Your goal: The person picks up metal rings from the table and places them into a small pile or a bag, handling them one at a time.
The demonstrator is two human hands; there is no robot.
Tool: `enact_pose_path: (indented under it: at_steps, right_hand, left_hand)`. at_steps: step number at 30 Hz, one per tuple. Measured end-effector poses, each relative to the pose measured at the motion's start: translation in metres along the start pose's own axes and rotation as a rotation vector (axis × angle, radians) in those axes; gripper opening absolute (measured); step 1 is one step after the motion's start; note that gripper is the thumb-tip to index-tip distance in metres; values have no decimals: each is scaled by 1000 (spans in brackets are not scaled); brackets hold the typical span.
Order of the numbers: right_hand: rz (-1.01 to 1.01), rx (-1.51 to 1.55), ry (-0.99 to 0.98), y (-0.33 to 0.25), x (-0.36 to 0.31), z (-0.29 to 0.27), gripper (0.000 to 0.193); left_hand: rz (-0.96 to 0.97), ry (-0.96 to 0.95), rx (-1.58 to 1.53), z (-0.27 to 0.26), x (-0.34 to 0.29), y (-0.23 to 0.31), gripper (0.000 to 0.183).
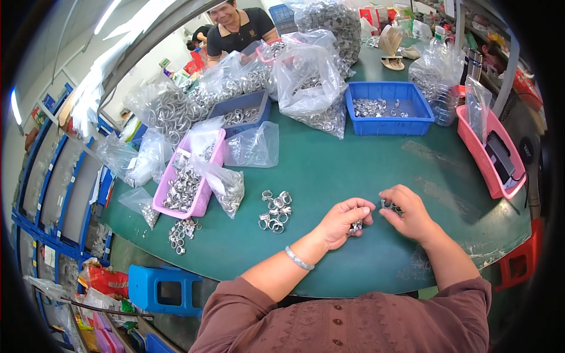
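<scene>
My left hand point(345, 222) is closed around metal ring clamps point(355, 228), part of which shows below its fingers. To its right, my right hand point(408, 213) pinches another metal ring clamp point(389, 205) between thumb and fingers. Both hands are close together above the green tabletop point(318, 170), with a small gap between them. Left of my left hand lies a loose cluster of ring clamps point(275, 212). Farther left, a pink basket point(203, 203) holds many small metal parts, and a second small pile of metal parts point(181, 234) lies at its near end.
A blue bin point(389, 127) with metal parts stands at the far side, beside clear bags point(315, 88) full of rings. At the right edge is a pink basket point(491, 159) holding a dark device. A blue stool point(165, 288) stands at lower left. Another person point(241, 26) faces the table's far side.
</scene>
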State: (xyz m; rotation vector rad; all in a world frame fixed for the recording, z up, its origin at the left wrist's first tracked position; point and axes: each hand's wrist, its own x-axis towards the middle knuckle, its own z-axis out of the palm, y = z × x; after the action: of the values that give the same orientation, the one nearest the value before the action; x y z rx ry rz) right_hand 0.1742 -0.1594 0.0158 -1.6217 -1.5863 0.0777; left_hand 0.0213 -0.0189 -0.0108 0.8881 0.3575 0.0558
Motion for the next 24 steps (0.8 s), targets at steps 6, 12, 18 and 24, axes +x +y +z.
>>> enact_pose_path:
  at_steps: [6, 12, 18, 24]
  right_hand:
    - [-69, -2, -18, -1, -1, 6, 32]
    - [-116, 42, -18, -4, -2, 10, 36]
    - [-39, 190, -45, -4, -4, 7, 37]
    - [-74, 132, 20, -8, 0, 10, 34]
  left_hand:
    - [19, 50, 278, 13, -2, -1, 17]
    - [55, 91, 389, 14, -2, -6, 15]
    - [80, 137, 344, 11, -2, -3, 13]
    - [110, 139, 353, 12, -3, -5, 17]
